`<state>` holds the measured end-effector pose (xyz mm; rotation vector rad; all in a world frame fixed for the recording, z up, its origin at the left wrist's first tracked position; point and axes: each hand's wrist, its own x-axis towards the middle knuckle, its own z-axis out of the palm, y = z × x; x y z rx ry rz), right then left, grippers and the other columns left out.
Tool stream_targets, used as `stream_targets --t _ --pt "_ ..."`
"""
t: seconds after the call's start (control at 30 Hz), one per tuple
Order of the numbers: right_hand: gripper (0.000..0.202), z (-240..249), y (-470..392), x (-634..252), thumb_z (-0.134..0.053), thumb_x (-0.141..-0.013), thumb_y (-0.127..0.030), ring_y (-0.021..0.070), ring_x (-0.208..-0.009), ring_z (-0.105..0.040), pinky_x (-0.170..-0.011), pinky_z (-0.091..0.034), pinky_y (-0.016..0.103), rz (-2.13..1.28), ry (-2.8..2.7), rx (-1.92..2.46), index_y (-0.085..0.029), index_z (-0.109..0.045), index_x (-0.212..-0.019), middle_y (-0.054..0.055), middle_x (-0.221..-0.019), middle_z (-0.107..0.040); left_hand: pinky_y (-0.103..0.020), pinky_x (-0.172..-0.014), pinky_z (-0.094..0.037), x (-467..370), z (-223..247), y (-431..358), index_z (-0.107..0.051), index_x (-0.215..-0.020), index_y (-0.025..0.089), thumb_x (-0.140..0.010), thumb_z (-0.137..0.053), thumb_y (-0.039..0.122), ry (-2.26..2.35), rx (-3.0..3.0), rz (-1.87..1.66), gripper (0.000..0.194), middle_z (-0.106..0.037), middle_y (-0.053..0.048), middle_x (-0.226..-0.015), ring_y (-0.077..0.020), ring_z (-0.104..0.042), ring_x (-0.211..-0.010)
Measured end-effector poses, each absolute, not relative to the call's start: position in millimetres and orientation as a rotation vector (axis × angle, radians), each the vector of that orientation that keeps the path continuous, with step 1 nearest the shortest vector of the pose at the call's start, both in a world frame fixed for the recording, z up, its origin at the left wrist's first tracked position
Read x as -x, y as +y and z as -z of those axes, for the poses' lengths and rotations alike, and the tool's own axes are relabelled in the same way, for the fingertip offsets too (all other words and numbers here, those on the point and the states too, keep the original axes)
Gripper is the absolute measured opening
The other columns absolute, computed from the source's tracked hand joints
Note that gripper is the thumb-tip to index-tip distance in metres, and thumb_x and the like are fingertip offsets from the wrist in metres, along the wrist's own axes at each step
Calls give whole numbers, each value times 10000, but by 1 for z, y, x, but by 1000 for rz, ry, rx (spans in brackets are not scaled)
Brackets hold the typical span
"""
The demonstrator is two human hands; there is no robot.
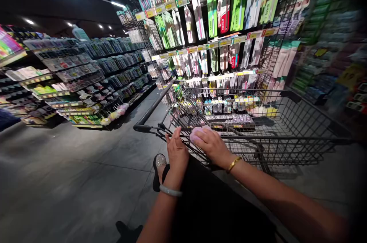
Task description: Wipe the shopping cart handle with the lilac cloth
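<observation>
A black wire shopping cart stands across the view, its handle toward the left. My right hand, with a gold bangle at the wrist, has its fingers wrapped over a soft pink item at the cart's near side. Just left of it is my left hand, with a pale bangle, its fingers raised and apart beside the cart's frame near the handle. Nothing shows in the left hand. Part of the pink item is hidden under the right fingers.
Behind the cart rises a rack of hanging packaged goods. More stocked shelves line the left, with an aisle between. A grey floor spreads at lower left. A glittery shoe and dark clothing are below the hands.
</observation>
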<state>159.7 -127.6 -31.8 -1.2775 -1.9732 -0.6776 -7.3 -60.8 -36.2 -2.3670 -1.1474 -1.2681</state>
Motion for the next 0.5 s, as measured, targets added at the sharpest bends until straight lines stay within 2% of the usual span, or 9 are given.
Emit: stream_targets --t 0.13,0.3,0.4,0.5 --pt "227 38 -129 -152 -520 -971 -183 251 -1215 -470 -1040 -360 442 655 -1832 1299 -242 -691 -1107 37 -1248 -660 -562 -1232 -192 6 30 -64 -313 -1480 164 -816 -420 -15 -1016 2482 1276 696 -593 -150 -1386 -243 -501 -1366" --pt "137 73 -118 -152 -586 -950 -198 200 -1233 -476 -1086 -288 444 806 -1957 1048 -273 -695 -984 -9 -1178 -681 -510 -1214 -291 7 29 -64 -359 -1460 159 -797 -419 -2 -917 2757 1181 685 -551 -137 -1426 -229 -474 -1377" --pt "94 116 -131 -179 -597 -951 -227 189 -1206 -505 -1051 -340 398 773 -2226 1076 -251 -688 -953 -9 -1184 -670 -522 -1220 -276 6 23 -66 -466 -1376 150 -768 -425 -12 -945 2797 1057 631 -600 -115 -1352 -243 -487 -1347" --pt "95 153 -152 -200 -629 -932 -256 177 -1018 -571 -1009 -400 398 555 -2433 1242 -237 -683 -856 -11 -989 -688 -533 -1227 -247 -7 14 -72 -533 -1308 166 -853 -474 61 -950 2816 969 471 -636 -97 -1289 -250 -517 -1294"
